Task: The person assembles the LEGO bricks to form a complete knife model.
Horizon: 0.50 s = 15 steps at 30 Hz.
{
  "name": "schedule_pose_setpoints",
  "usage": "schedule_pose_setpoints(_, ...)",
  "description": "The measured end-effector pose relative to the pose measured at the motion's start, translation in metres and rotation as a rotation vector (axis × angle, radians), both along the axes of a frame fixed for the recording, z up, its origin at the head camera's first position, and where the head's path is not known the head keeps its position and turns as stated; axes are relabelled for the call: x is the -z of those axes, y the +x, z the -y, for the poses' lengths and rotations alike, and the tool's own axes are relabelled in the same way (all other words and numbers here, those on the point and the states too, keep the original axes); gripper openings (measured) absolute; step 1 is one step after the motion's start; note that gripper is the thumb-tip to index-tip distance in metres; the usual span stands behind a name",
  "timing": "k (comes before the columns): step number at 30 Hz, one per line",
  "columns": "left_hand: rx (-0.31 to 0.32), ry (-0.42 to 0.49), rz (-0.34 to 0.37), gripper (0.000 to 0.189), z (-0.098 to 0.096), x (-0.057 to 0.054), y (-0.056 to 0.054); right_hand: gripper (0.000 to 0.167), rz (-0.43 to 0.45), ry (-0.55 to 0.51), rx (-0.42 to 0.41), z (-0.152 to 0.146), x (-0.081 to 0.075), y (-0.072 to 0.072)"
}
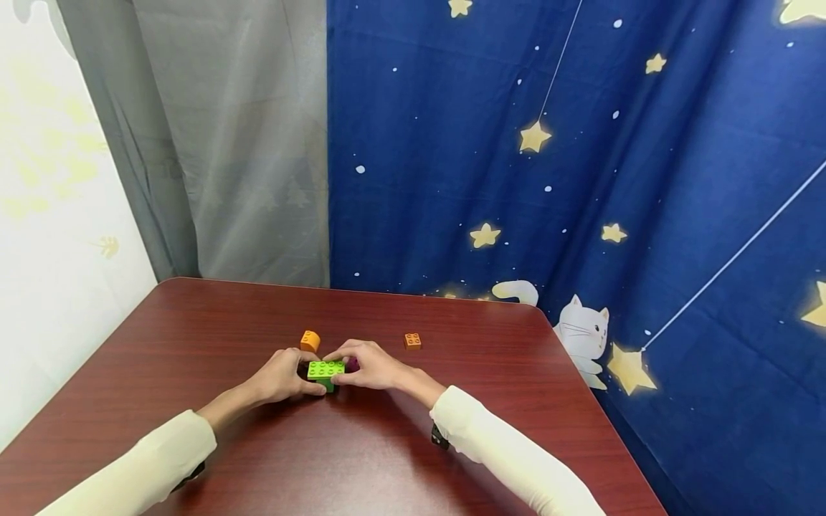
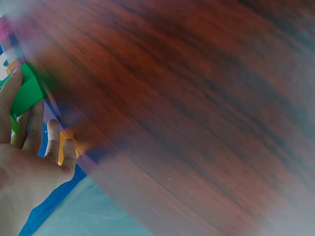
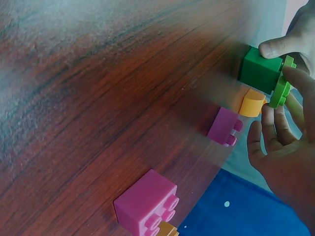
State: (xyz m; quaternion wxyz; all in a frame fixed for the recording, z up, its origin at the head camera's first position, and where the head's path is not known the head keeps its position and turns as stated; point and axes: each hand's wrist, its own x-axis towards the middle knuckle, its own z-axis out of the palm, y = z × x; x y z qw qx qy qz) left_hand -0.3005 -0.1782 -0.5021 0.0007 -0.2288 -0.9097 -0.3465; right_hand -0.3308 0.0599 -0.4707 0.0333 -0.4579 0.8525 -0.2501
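My left hand point(image 1: 282, 374) grips a dark green toy brick point(image 3: 261, 70), its thumb along the near side. On top of that brick sits a lime green studded brick point(image 1: 325, 368), which lies crosswise and overhangs toward the right. My right hand point(image 1: 371, 365) pinches the lime green brick between thumb and index finger, with the other fingers spread. In the right wrist view, both hands meet at the two green bricks. Whether the bricks are fully pressed together cannot be made out. The left wrist view shows the dark green brick between the left hand's point(image 2: 34, 167) thumb and fingers.
A yellow-orange curved brick point(image 1: 310, 340) lies just beyond the left hand, and an orange brick point(image 1: 413, 341) farther right. A purple brick point(image 3: 223, 127) and a pink brick point(image 3: 146, 199) stand near the right hand. All are on the dark red wooden table point(image 1: 387, 459), before curtains.
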Motion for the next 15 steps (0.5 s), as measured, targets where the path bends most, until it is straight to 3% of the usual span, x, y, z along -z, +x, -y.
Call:
schedule_pose_setpoints(8, 0.015, 0.011, -0.02, 0.036, 0.0, 0.0, 0.001, 0.038, -0.038, -0.037, 0.01, 0.002, 0.008, -0.002)
schedule_pose_setpoints(15, 0.0, 0.01, -0.032, 0.034, 0.0, 0.001, 0.0, 0.038, -0.022, -0.092, 0.046, 0.004, 0.014, -0.003)
